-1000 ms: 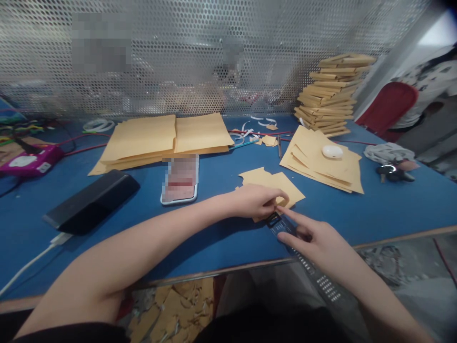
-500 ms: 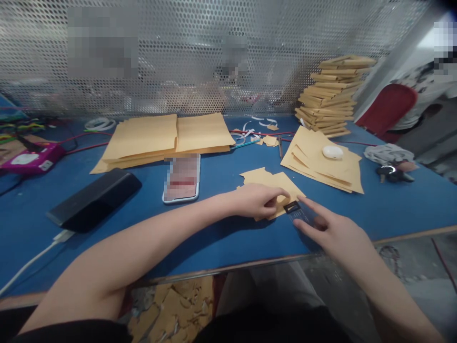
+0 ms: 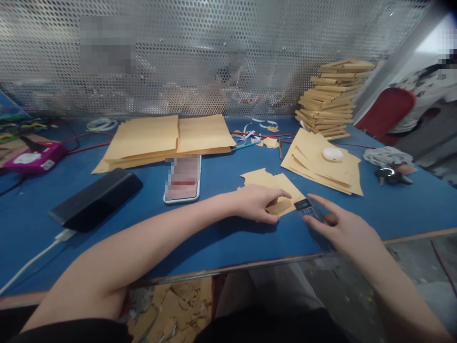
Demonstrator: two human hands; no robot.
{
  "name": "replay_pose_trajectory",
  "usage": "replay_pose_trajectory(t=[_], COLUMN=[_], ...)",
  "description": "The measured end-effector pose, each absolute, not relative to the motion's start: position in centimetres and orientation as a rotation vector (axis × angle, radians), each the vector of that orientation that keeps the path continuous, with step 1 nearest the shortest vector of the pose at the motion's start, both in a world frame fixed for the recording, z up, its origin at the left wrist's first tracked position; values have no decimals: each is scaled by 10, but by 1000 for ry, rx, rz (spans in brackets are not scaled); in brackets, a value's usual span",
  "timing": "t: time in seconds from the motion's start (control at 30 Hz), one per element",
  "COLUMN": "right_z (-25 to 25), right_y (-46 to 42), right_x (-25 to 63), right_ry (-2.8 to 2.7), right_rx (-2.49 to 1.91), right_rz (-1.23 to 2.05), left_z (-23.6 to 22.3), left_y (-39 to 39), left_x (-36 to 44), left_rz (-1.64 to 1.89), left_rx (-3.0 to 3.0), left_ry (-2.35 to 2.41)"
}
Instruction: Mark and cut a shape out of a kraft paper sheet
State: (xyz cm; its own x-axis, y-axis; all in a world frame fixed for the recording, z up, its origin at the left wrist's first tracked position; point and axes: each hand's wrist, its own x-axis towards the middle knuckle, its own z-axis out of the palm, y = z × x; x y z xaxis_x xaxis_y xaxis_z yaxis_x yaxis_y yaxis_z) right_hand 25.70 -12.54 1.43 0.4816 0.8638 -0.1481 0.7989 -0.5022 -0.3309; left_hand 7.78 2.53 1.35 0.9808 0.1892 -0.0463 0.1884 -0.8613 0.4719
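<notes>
My left hand (image 3: 255, 202) lies over a small piece of brown kraft paper (image 3: 287, 188) with a torn left side. Thumb and index finger are spread apart above the paper, with nothing between them. In my right hand (image 3: 342, 224) is a flat, see-through tool with a black end and pale markings (image 3: 303, 206), gripped between thumb and fingers. Its black end meets the paper's right corner; the hand covers its other end. A fan of kraft sheets (image 3: 314, 171) lies beyond my right hand, with a white earbud case (image 3: 332, 154) on top.
A phone (image 3: 183, 181), a black speaker-like block (image 3: 96, 200) with a white cable, and a magenta box (image 3: 35, 157) sit leftward. Kraft sheets (image 3: 143, 138) lie behind; folded kraft packets (image 3: 333, 100) rise back right. Keys (image 3: 391, 175) are far right. A person sits beyond a red chair (image 3: 387, 114).
My left thumb and index finger have moved apart from a near pinch. My right hand has shifted slightly right with the see-through tool.
</notes>
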Motion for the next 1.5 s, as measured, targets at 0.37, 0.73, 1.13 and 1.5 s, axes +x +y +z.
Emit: replay_pose_trajectory(t=[0.37, 0.73, 1.13, 1.5], right_z=[13, 14, 10, -3], right_y=[-112, -63, -75, -81], right_x=[290, 314, 308, 293], right_ry=[-1330, -1548, -1960, -2165], right_rx=[-2495, -2343, -1683, -1465], right_rz=[317, 150, -18, 169], left_z=[18, 13, -10, -11], left_y=[24, 15, 13, 13], left_x=[75, 77, 84, 85], left_rz=[-17, 36, 355, 409], left_rx=[2647, 2646, 2845, 2819], left_ry=[216, 90, 206, 180])
